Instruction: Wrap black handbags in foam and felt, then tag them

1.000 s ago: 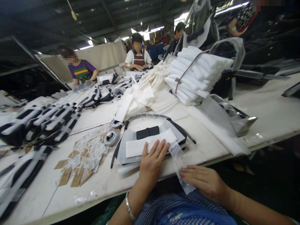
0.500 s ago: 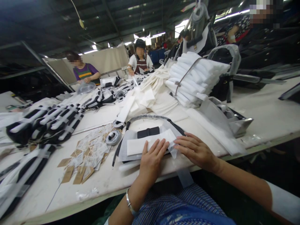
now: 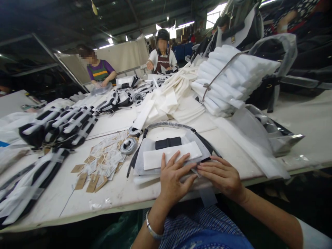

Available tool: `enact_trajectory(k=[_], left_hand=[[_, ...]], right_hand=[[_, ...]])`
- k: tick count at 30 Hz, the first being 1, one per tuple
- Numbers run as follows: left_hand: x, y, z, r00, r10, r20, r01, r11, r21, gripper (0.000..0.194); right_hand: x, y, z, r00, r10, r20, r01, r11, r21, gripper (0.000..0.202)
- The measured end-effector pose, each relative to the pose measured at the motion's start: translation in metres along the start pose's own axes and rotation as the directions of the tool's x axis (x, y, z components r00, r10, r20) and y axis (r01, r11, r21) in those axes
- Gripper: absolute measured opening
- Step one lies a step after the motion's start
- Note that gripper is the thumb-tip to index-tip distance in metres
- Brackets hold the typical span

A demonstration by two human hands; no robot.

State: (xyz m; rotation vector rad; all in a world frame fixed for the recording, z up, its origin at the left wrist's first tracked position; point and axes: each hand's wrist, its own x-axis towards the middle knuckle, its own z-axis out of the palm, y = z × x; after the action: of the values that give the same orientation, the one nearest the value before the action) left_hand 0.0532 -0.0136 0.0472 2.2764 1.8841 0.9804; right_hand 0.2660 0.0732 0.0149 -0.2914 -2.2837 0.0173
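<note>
1. While a rectangular white foam strip [image 3: 166, 155] is touched by the spread-fingered left hand [image 3: 175, 179], nothing is visibly gripped.
2. At the near edge of the black, translucent-wrapped handbag [image 3: 168, 143], the right hand [image 3: 224, 179] is held straight-fingered; any pinch cannot be told.
3. The handbag is laid on the white tabletop [image 3: 121, 197] near brown-and-white paper tags [image 3: 102, 165].

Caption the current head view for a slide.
Left hand spread over a white strip's edge, right hand close by, with a wrapped handle arching behind and tags heaped on the table.
</note>
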Motion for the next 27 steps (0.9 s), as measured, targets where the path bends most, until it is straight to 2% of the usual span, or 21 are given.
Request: enact_trajectory(k=[3, 6, 11, 15, 18, 20, 22, 27], left_hand=[[0.002, 0.001, 0.001, 0.999, -0.043, -0.029, 0.042, 0.997, -0.059, 0.032], [0.006, 0.001, 0.01, 0.987, -0.09, -0.134, 0.082, 0.995, -0.065, 0.028], [0.007, -0.003, 0.028, 0.96, -0.035, -0.277, 0.036, 0.999, -0.002, 0.022], [0.005, -0.006, 0.033, 0.956, -0.006, -0.293, 0.008, 1.0, 0.009, 0.025], [0.004, -0.006, 0.033, 0.952, -0.002, -0.306, 0.002, 1.0, -0.001, 0.026], [0.004, -0.006, 0.033, 0.948, 0.003, -0.318, -0.005, 1.0, -0.004, 0.026], [0.004, -0.006, 0.032, 0.945, 0.019, -0.327, -0.021, 1.0, -0.001, 0.026], [0.002, -0.008, 0.032, 0.953, 0.056, -0.298, -0.051, 0.998, 0.024, 0.029]], right_hand=[[0.001, 0.0, 0.001, 1.0, 0.012, 0.001, -0.012, 1.0, -0.014, 0.027], [0.004, -0.001, 0.002, 1.0, 0.0, 0.001, 0.0, 0.999, -0.036, 0.026], [0.006, -0.006, 0.002, 1.0, 0.002, 0.001, -0.002, 0.998, -0.066, 0.027], [0.008, -0.01, -0.008, 0.999, 0.04, 0.018, -0.039, 0.998, -0.04, 0.022], [0.017, -0.005, -0.014, 0.993, 0.117, 0.001, -0.116, 0.984, -0.139, 0.033], [0.026, 0.003, -0.015, 0.988, 0.147, 0.045, -0.135, 0.97, -0.201, 0.037], [0.034, 0.012, -0.014, 0.984, 0.138, 0.115, -0.114, 0.975, -0.191, 0.037], [0.041, 0.027, -0.014, 0.967, 0.026, 0.253, 0.013, 0.988, -0.152, 0.038]])
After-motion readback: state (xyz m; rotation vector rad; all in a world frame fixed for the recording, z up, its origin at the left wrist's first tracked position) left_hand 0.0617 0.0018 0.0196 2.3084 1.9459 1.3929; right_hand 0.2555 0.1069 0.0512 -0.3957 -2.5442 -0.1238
